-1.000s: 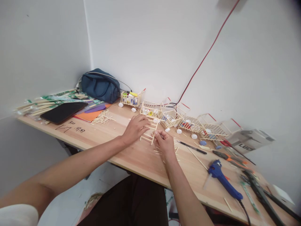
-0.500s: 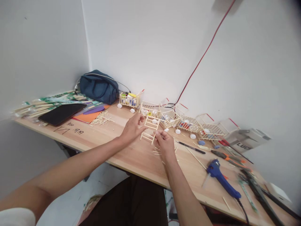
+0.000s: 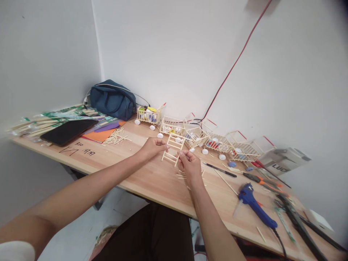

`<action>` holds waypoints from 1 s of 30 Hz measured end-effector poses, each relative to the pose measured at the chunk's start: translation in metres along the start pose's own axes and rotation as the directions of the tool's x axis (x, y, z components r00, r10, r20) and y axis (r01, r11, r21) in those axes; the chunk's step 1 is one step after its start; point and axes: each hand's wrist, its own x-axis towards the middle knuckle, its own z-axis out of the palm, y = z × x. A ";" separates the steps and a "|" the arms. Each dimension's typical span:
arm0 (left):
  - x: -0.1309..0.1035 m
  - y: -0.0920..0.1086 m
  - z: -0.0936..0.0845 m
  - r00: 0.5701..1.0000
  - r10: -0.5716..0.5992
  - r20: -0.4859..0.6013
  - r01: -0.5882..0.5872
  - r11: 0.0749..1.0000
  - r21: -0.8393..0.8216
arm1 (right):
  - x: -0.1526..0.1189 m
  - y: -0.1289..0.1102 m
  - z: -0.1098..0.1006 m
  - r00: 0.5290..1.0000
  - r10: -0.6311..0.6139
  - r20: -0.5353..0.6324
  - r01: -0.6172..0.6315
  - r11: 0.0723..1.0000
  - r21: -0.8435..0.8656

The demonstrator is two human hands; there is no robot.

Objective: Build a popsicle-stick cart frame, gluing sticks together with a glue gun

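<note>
A blue bag sits at the back of the table. The left hand curls its fingers on a little stick ladder. The right hand pinches the ladder's near end. A blue glue gun lies to the right.

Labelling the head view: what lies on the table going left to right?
Black tablet → blue bag → left hand → stick ladder frame held by both hands → right hand → black pen → blue glue gun → grey box.
</note>
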 end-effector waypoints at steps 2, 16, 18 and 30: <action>-0.002 0.004 0.001 1.000 -0.023 -0.003 0.023 0.999 -0.049 | 0.000 0.000 0.000 1.000 -0.005 -0.005 0.005 1.000 -0.017; -0.007 0.013 0.002 0.997 -0.081 0.010 0.082 0.987 -0.137 | -0.001 0.000 0.000 0.999 0.030 0.026 -0.028 0.998 -0.052; -0.007 0.014 0.001 0.996 -0.083 0.013 0.084 0.988 -0.131 | -0.001 0.001 0.000 0.999 0.037 0.030 -0.035 0.998 -0.055; -0.004 0.010 -0.003 0.990 -0.136 0.049 0.143 0.972 -0.189 | -0.004 -0.006 0.004 0.996 0.075 0.050 -0.072 0.996 -0.051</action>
